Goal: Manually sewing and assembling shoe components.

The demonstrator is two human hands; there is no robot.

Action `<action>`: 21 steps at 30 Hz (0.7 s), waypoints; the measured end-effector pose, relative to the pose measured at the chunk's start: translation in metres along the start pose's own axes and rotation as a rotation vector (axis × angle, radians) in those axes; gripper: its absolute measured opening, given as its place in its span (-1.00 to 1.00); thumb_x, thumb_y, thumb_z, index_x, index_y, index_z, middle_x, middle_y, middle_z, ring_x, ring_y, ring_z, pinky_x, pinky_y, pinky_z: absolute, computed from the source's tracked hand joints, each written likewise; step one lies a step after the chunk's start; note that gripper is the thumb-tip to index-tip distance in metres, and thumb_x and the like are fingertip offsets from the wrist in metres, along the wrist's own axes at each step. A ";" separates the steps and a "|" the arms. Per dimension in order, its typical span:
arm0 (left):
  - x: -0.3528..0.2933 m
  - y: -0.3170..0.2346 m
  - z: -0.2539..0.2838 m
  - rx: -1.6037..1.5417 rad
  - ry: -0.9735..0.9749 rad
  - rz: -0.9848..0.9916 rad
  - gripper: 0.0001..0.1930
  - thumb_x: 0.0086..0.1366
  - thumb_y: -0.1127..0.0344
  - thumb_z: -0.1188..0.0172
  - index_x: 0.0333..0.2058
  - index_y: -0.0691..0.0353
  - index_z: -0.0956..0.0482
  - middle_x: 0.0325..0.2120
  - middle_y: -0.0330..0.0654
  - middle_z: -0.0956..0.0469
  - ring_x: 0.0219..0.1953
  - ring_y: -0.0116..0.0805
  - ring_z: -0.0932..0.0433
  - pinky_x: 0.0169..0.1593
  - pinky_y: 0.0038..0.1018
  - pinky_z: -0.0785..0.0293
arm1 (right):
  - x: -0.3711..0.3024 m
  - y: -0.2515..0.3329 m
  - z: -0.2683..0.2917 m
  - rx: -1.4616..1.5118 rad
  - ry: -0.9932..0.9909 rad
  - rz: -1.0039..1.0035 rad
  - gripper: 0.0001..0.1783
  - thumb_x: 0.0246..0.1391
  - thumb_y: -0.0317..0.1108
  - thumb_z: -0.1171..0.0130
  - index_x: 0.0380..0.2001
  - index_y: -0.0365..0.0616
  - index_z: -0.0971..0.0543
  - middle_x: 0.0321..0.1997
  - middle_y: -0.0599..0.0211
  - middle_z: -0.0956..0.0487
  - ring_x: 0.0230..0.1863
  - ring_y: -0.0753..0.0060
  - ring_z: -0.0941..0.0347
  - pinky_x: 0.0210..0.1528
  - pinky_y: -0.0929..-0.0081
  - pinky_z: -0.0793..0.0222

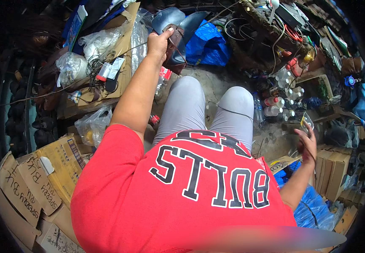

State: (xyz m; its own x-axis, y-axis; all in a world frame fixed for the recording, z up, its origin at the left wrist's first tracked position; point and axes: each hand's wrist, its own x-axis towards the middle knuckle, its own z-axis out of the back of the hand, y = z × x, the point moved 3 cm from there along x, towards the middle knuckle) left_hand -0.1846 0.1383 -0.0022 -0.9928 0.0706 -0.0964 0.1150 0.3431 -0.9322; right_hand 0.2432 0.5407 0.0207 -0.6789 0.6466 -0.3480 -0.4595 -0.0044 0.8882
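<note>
My left hand (160, 42) is stretched out ahead and closed on a brown leather piece (175, 50), its thumb pressed on top. The piece looks like part of a shoe, though its full shape is hard to make out. Right behind it lie dark blue-grey curved sheets (188, 25). A thin dark thread (235, 112) crosses my right thigh; where its ends go is unclear. Off to the right, my right hand (307, 145) is raised with its fingers bent. A small clear and yellow thing (307, 120) shows at its fingertips, and whether the hand holds it is unclear.
Several plastic bottles (275, 101) stand right of my knees. A blue plastic bag (207, 44) lies ahead. Clear bags (72, 67) and cardboard are at left, with cardboard boxes (35, 181) lower left. A cluttered bench (254, 46) with cables stands far right. Brown boxes (332, 168) sit beside my right arm.
</note>
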 end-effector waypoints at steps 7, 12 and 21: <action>-0.062 0.006 -0.067 -0.078 0.232 0.033 -0.82 0.11 0.50 -0.16 -0.27 0.33 -0.47 -0.42 -0.14 -0.56 -0.46 -0.36 -0.57 -0.35 -0.46 -0.55 | 0.044 0.065 -0.190 0.215 0.273 0.219 -0.73 0.00 -0.16 -0.20 -0.32 -0.11 -0.60 -0.62 0.66 -0.36 -0.65 0.79 -0.13 -0.62 0.73 0.03; -0.094 0.002 -0.091 -0.150 0.263 0.001 -0.80 0.09 0.49 -0.18 -0.26 0.26 -0.48 -0.41 -0.21 -0.54 -0.44 -0.44 -0.54 -0.36 -0.52 -0.52 | 0.050 0.116 -0.295 0.340 0.188 0.385 -0.79 -0.04 -0.24 -0.26 -0.39 -0.12 -0.52 -0.52 0.52 -0.45 -0.60 0.75 -0.23 -0.58 0.74 -0.15; -0.084 0.006 -0.081 0.093 0.232 -0.256 -0.80 0.10 0.44 -0.21 -0.26 0.27 -0.50 -0.38 -0.21 -0.56 -0.40 -0.47 -0.52 -0.30 -0.53 -0.48 | 0.047 0.114 -0.316 0.413 0.387 0.177 -0.80 -0.02 -0.23 -0.21 -0.50 -0.12 -0.49 -0.60 0.51 -0.45 -0.63 0.72 -0.25 -0.58 0.71 -0.17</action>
State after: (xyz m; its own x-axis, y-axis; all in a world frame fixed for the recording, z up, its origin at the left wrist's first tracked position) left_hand -0.0984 0.2097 0.0287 -0.9540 0.2078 0.2162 -0.1505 0.2915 -0.9446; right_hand -0.0222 0.3297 0.0106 -0.9201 0.3373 -0.1990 -0.1119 0.2605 0.9590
